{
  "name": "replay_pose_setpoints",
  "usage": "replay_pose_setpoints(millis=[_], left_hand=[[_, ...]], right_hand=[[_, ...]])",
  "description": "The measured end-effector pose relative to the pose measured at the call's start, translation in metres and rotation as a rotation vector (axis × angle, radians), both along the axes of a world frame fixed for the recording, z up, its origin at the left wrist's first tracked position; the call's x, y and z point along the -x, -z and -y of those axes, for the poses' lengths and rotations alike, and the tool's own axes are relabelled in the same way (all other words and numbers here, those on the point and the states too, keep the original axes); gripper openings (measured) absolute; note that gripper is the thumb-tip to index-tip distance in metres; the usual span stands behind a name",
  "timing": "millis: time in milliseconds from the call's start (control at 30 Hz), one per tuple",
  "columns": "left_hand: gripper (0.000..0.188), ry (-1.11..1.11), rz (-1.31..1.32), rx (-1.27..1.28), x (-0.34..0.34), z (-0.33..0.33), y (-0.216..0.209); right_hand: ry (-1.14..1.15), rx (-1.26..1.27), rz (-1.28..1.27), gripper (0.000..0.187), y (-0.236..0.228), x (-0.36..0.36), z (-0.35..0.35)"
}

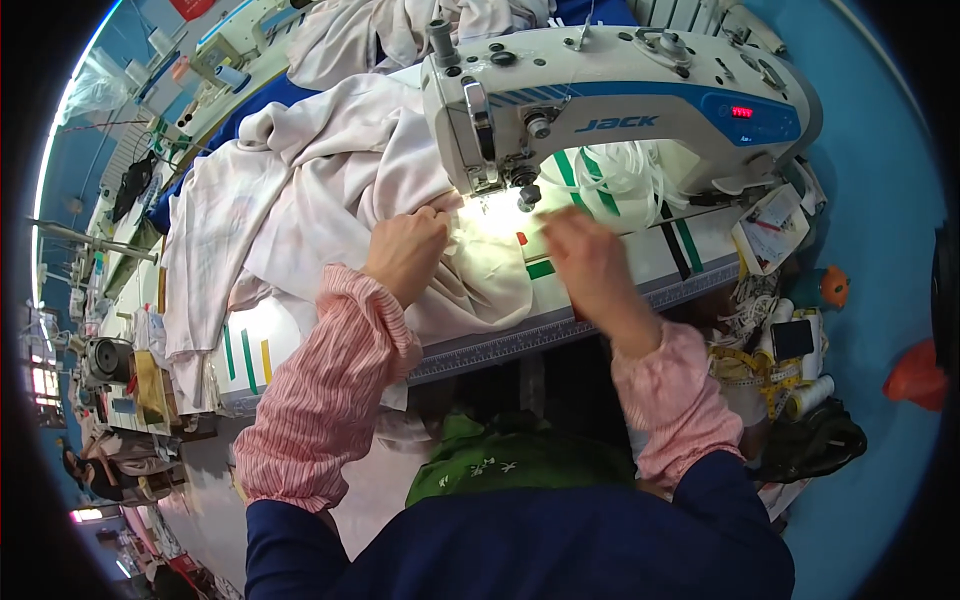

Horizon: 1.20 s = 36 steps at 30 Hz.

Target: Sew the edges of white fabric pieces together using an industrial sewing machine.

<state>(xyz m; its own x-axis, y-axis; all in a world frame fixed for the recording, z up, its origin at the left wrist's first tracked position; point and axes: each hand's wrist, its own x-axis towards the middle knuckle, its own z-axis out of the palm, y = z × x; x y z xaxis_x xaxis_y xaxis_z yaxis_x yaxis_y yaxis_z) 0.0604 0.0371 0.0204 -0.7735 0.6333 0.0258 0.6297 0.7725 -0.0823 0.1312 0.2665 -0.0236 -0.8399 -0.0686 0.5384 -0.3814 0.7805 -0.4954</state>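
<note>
A white and blue sewing machine (640,95) stands across the table, its lamp lighting the needle area. Pale pinkish-white fabric (300,200) lies in loose folds left of the needle and reaches under the light. My left hand (408,255) is closed on this fabric, just left of the presser foot, its fingers bent into the cloth. To the right of the needle, my right hand (590,265) hovers over the machine bed, smeared by motion. Its fingers look drawn together, but whether they hold anything I cannot make out.
White tape (625,175) lies in loops under the machine arm. Along the table's front edge runs a measuring scale (470,362). A small box (770,228) sits at the right end, with thread cones (808,396) and a dark phone (793,340) below it. More machines stand far left.
</note>
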Motion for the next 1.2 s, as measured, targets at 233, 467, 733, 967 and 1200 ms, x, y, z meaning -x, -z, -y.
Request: replay_pose_setpoints(millis=[233, 467, 733, 967, 1200], left_hand=[[0.010, 0.010, 0.081, -0.066, 0.000, 0.005, -0.007], [0.010, 0.069, 0.154, -0.184, 0.010, 0.008, -0.011], [0.005, 0.261, -0.153, 0.001, 0.018, -0.018, 0.008], [0.008, 0.264, -0.313, 0.237, 0.024, -0.021, 0.038], [0.008, 0.240, -0.371, 0.185, 0.019, -0.018, 0.054]], right_hand=[[-0.064, 0.241, 0.071, 0.047, 0.008, 0.013, 0.084], [-0.251, 0.601, 0.500, 0.021, 0.010, 0.027, 0.045], [-0.062, -0.103, -0.064, 0.007, 0.011, 0.037, -0.010], [-0.039, -0.629, -0.115, 0.009, 0.012, 0.055, -0.010], [0.093, -0.535, -0.213, 0.031, 0.020, 0.028, 0.006]])
